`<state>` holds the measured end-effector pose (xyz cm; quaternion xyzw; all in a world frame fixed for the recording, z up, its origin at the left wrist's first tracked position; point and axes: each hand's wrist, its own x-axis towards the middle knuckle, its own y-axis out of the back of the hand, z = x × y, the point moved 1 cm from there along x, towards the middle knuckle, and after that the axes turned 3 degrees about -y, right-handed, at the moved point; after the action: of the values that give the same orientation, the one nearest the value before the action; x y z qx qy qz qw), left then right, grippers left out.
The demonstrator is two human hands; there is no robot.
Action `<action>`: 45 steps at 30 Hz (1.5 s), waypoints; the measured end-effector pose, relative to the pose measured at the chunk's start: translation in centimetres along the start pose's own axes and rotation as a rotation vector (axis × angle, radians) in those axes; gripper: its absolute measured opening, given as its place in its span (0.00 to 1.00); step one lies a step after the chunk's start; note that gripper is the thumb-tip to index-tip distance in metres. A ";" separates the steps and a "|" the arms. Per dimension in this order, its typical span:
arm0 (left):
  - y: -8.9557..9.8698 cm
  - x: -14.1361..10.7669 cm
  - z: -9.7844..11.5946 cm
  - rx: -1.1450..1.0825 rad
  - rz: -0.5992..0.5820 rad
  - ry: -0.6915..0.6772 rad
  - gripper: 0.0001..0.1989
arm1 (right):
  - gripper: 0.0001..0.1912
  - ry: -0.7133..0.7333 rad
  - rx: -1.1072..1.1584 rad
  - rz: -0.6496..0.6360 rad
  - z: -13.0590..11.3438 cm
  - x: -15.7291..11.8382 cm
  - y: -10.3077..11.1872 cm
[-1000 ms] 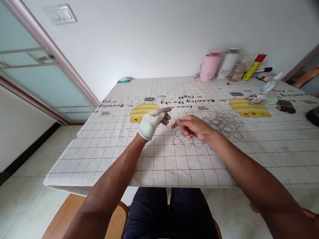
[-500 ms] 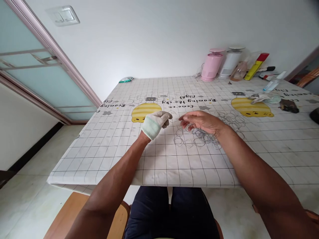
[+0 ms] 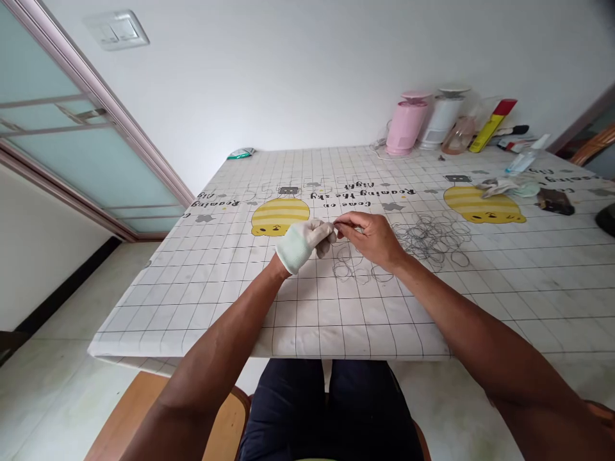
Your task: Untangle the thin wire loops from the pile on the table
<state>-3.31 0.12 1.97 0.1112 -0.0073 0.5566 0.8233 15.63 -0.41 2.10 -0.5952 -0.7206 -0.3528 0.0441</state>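
Note:
My left hand point(image 3: 310, 240), in a white knit glove with a pale green cuff, is closed in a pinch just above the table. Bare, my right hand point(image 3: 369, 235) pinches at the same spot, its fingertips touching the gloved ones. A short bit of thin dark wire point(image 3: 336, 223) shows between the fingertips; most of it is hidden by them. Right of my hands lies a tangled heap of thin wire rings point(image 3: 430, 237). Several looser rings point(image 3: 348, 264) are spread below my right hand.
A checked tablecloth point(image 3: 206, 307) with bear prints covers the table. At the back right stand a pink device point(image 3: 407, 128), a white device point(image 3: 441, 121), a bottle point(image 3: 459, 136) and a yellow can point(image 3: 490, 131). A crumpled glove point(image 3: 512, 187) and a dark object point(image 3: 555, 201) lie at right.
My right hand has moved left and closed from loosely spread fingers into a pinch against my left fingertips. More of the wire heap shows now. My left hand has barely moved.

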 end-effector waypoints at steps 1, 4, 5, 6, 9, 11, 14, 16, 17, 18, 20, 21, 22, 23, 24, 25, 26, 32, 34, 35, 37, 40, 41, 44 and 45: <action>0.0 0.1 -0.3 -0.046 -0.030 -0.012 0.18 | 0.10 0.025 -0.023 0.011 0.0 0.0 0.0; 0.0 0.3 -1.0 -0.162 -0.097 -0.035 0.23 | 0.11 0.125 -0.114 0.064 0.0 0.0 0.1; -0.1 0.3 -1.2 -0.195 -0.117 -0.041 0.23 | 0.12 0.169 -0.156 0.084 0.1 -0.1 0.2; -0.2 0.3 -1.3 -0.228 -0.139 -0.044 0.24 | 0.12 0.218 -0.206 0.102 0.2 -0.1 0.2; -0.8 0.2 -1.4 -0.350 -0.206 -0.034 0.25 | 0.12 0.351 -0.387 0.135 0.5 -0.1 0.4; -1.1 0.1 -1.5 -0.423 -0.240 -0.006 0.25 | 0.13 0.409 -0.510 0.152 0.7 -0.1 0.6; -1.5 0.0 -1.6 -0.463 -0.249 0.025 0.25 | 0.14 0.444 -0.623 0.140 0.8 -0.1 1.0; -1.7 -0.1 -1.6 -0.460 -0.239 0.034 0.26 | 0.14 0.430 -0.636 0.109 0.8 -0.1 1.2; -1.7 -0.1 -1.6 -0.458 -0.238 0.038 0.26 | 0.14 0.420 -0.640 0.094 0.8 0.0 1.3; -1.8 -0.2 -1.6 -0.457 -0.239 0.041 0.26 | 0.15 0.415 -0.651 0.084 0.8 0.0 1.4; -1.8 -0.2 -1.5 -0.458 -0.237 0.042 0.26 | 0.17 0.415 -0.696 0.084 0.6 -0.1 1.4; -1.8 -0.2 -1.5 -0.455 -0.231 0.038 0.26 | 0.17 0.418 -0.720 0.096 0.5 -0.1 1.3; -1.8 -0.3 -1.4 -0.450 -0.224 0.034 0.26 | 0.18 0.420 -0.738 0.110 0.4 -0.1 1.2; -1.8 -0.3 -1.4 -0.446 -0.220 0.033 0.26 | 0.18 0.420 -0.747 0.124 0.3 -0.2 1.1; -1.8 -0.3 -1.3 -0.446 -0.221 0.036 0.26 | 0.18 0.419 -0.749 0.135 0.3 -0.3 1.0; -1.8 -0.3 -1.3 -0.449 -0.226 0.043 0.26 | 0.18 0.418 -0.748 0.141 0.3 -0.3 0.9; -1.8 -0.3 -1.2 -0.457 -0.237 0.053 0.26 | 0.18 0.420 -0.745 0.142 0.3 -0.4 0.8; -2.1 -0.4 -1.6 -0.528 -0.306 0.043 0.24 | 0.17 0.492 -0.753 0.083 0.9 -0.6 0.8; -2.2 -0.4 -1.8 -0.525 -0.306 0.040 0.24 | 0.18 0.496 -0.759 0.063 1.0 -0.6 0.7; -2.2 -0.3 -1.9 -0.515 -0.302 0.042 0.24 | 0.18 0.492 -0.759 0.063 1.0 -0.6 0.6; -2.1 -0.1 -2.2 -0.495 -0.283 0.034 0.25 | 0.18 0.482 -0.747 0.082 1.0 -0.6 0.4; -1.8 0.5 -2.7 -0.473 -0.231 -0.001 0.23 | 0.14 0.455 -0.703 0.112 0.9 -0.5 0.3; -1.6 0.6 -2.9 -0.452 -0.208 -0.005 0.23 | 0.12 0.444 -0.687 0.112 0.9 -0.5 0.3; -1.1 0.9 -3.1 -0.355 -0.136 0.024 0.24 | 0.10 0.425 -0.639 0.110 0.9 -0.5 0.5; -0.9 0.8 -3.0 -0.325 -0.111 0.035 0.24 | 0.09 0.423 -0.623 0.115 0.9 -0.5 0.7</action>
<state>-2.47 1.14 -1.03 -0.0327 -0.0768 0.5038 0.8598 16.68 -0.25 1.46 -0.5335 -0.5192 -0.6671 0.0283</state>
